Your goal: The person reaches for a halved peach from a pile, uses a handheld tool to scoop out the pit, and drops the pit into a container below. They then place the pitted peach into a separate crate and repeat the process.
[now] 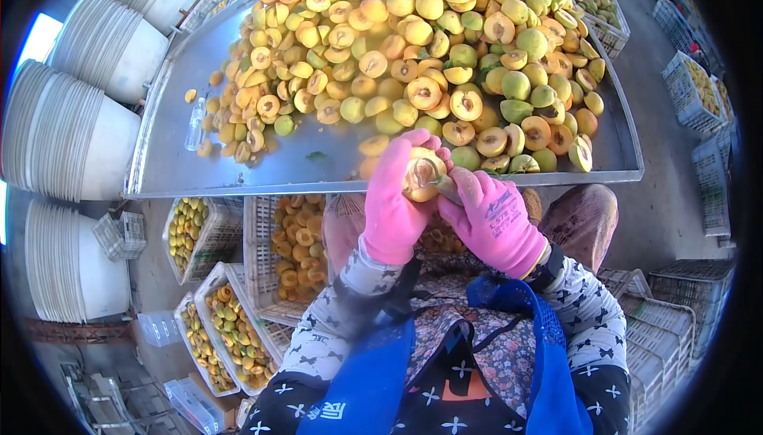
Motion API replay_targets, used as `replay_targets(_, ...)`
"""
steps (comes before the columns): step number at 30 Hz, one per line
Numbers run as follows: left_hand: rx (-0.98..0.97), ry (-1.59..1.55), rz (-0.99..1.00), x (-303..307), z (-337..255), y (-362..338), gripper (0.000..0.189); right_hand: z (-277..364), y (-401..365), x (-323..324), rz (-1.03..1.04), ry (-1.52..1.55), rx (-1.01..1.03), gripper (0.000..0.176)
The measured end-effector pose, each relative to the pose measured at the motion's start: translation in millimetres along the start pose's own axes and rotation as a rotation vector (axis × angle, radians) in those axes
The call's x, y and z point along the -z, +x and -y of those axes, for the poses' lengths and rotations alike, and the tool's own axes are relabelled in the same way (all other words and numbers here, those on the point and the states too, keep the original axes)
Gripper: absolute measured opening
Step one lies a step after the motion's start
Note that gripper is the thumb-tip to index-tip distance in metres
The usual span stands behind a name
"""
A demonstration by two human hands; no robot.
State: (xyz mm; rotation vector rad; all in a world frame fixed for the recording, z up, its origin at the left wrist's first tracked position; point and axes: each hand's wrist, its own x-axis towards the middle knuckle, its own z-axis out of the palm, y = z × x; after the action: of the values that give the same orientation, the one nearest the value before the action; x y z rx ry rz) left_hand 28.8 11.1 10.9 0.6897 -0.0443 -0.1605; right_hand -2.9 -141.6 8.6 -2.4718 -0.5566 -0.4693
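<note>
My left hand (393, 201), in a pink glove, is wrapped round a halved yellow fruit (421, 174), cut face up, just over the front edge of the metal table (302, 177). My right hand (497, 216), gloved the same way, is closed on the handle of a small pitting tool. The tool's curved metal end touches the middle of the cut face. Behind both hands, a large heap of yellow and green fruit halves (373, 61) lies on the table, many with the brown centre showing.
Below the table edge stands a crate of fruit halves (262, 260), with more filled crates (238, 332) at the lower left. Stacked white tubs (103, 141) line the left side. Empty crates (656, 340) stand at the lower right. A clear bottle (195, 125) lies on the table.
</note>
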Motion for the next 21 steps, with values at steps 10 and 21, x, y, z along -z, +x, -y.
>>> replay_targets(10,0.010,0.259,-0.098,7,11,-8,0.023,-13,-15,-11,0.163,-0.174,0.056,0.031)
replay_targets(21,-0.073,0.540,-0.083,14,1,-12,0.034,0,-25,-32,0.242,0.275,-0.054,0.029)
